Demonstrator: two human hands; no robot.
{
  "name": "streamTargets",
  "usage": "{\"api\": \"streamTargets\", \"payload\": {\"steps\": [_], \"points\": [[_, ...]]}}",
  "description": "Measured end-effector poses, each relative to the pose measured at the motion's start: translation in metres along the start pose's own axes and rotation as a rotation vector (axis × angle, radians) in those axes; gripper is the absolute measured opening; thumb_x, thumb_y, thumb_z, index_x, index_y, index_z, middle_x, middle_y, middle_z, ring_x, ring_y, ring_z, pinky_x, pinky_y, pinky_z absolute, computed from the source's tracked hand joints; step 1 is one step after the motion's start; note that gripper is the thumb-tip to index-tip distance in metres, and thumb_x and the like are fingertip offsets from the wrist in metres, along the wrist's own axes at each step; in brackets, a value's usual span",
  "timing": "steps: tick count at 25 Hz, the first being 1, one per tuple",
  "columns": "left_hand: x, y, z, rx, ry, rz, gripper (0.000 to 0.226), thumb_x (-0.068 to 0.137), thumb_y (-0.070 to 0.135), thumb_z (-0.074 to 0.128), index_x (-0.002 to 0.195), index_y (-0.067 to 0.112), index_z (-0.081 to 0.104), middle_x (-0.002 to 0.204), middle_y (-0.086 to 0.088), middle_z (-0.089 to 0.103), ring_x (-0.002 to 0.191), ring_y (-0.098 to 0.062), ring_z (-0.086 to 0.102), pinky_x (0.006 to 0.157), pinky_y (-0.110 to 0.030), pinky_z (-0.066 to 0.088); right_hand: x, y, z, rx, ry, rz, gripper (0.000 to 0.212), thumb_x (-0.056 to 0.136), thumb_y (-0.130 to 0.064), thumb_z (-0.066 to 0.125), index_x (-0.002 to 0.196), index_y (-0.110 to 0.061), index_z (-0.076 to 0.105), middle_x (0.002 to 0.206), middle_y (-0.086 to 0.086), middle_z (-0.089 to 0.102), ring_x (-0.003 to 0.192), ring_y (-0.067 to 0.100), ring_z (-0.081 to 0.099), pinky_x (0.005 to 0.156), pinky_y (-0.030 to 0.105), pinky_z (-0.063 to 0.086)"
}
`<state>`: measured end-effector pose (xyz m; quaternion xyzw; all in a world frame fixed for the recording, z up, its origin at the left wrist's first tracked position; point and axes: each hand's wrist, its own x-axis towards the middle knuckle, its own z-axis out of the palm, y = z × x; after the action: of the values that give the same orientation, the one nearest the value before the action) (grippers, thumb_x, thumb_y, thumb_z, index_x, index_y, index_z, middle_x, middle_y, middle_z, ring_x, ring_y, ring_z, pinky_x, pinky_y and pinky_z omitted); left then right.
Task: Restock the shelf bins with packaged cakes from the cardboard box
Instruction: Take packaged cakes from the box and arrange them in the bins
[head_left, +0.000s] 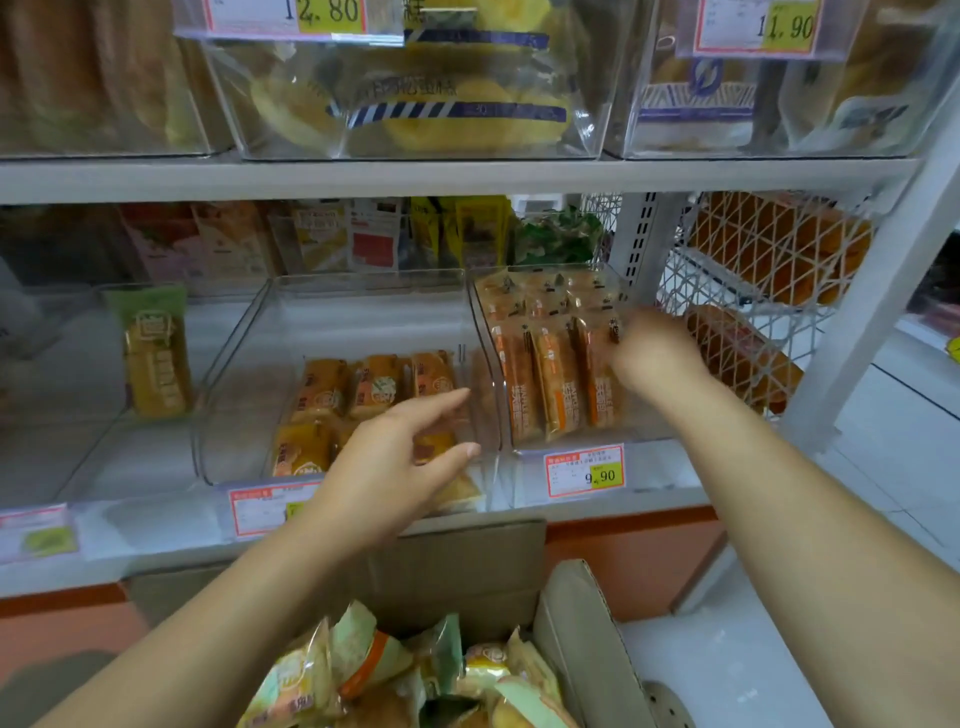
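- White metal shelving (467, 179) is pictured mid-restock, its lower tier lined with clear bins; the job is judged roughly half done.
- The brown cardboard box (457, 571), set open below the shelf edge, is shown holding a loose heap of cellophane-wrapped cakes (363, 670) in yellow, green and orange packs, so plenty is left to be shelved.
- The clear plastic middle bin (249, 364) is filled only at its front right, where orange-wrapped round cakes (374, 387) lie in two short rows; its left side and back are seen bare.
- The clear plastic right-hand bin (498, 374) is packed tight with upright orange-and-brown cake packs (556, 384), row behind row, and is judged close to full.
- Further left, a single green-topped cake pack (156, 353) is stood upright on its own.
- The left hand (395, 462) is held over the front of the middle bin, fingers straight and spread, with nothing grasped; one pack lies just beneath it.
- The right hand (654, 353) is reached to the tops of the front row in the right-hand bin; it is blurred, and whether a pack is pinched cannot be told.
- A red-edged price tag (584, 470) marked 9.90 is fixed below the right-hand bin.
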<state>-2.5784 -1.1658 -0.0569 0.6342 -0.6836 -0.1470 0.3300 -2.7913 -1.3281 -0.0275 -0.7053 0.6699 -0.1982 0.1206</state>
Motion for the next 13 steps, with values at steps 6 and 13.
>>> {"api": "streamTargets", "payload": {"steps": [6, 13], "points": [[-0.091, -0.043, -0.016, 0.144, -0.075, 0.096, 0.042, 0.092, 0.032, 0.063, 0.133, 0.038, 0.055, 0.124, 0.024, 0.057, 0.113, 0.007, 0.053, 0.096, -0.012, 0.043, -0.09, -0.039, -0.029, 0.363, -0.082, -0.296, 0.021, 0.09, -0.034, 0.064, 0.108, -0.022, 0.063, 0.089, 0.0, 0.069, 0.074, 0.016, 0.069, 0.068, 0.034, 0.058], [-0.175, -0.117, 0.019, 0.394, -0.609, -0.051, 0.06, 0.093, 0.042, 0.06, 0.147, 0.031, 0.038, 0.153, 0.008, 0.034, 0.14, -0.011, 0.032, 0.113, -0.021, 0.026, -0.195, -0.018, 0.07, -0.389, -1.021, -0.348, 0.062, 0.088, -0.048, 0.063, 0.14, -0.021, 0.042, 0.132, 0.004, 0.057, 0.112, 0.022, 0.061, 0.094, 0.032, 0.049]]}}
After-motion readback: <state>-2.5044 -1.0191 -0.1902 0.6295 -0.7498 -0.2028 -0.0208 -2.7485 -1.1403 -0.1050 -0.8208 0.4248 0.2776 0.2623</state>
